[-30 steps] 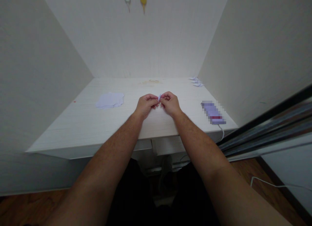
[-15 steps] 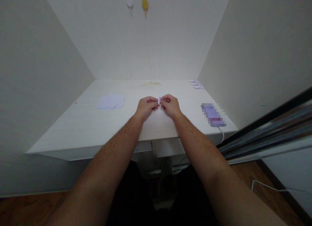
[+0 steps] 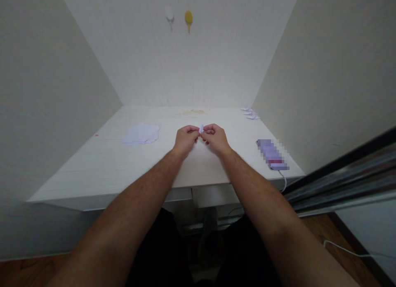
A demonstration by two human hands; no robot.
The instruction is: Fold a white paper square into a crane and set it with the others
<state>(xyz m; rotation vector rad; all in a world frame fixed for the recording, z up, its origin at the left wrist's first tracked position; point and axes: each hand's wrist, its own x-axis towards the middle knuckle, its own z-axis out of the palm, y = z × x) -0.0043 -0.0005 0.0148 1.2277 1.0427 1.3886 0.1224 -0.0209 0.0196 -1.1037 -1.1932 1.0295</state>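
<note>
A small piece of folded white paper (image 3: 201, 129) is pinched between my two hands, above the middle of the white desk (image 3: 198, 167). My left hand (image 3: 186, 137) grips its left side with thumb and fingertips. On the other side, my right hand (image 3: 215, 137) is closed on the paper in the same way. The fingers cover much of the paper, so its exact shape is hard to make out.
Left of my hands lies a stack of white paper sheets (image 3: 141, 134). Several folded paper pieces (image 3: 251, 114) sit in the back right corner. A blurred-out phone (image 3: 272, 154) with a white cable (image 3: 284, 182) lies at the right. Two hooks, one yellow (image 3: 188, 17), are on the wall.
The camera view has tilted up slightly, so the desk appears lower. Both hands keep hold of the folded paper, with only small finger shifts.
</note>
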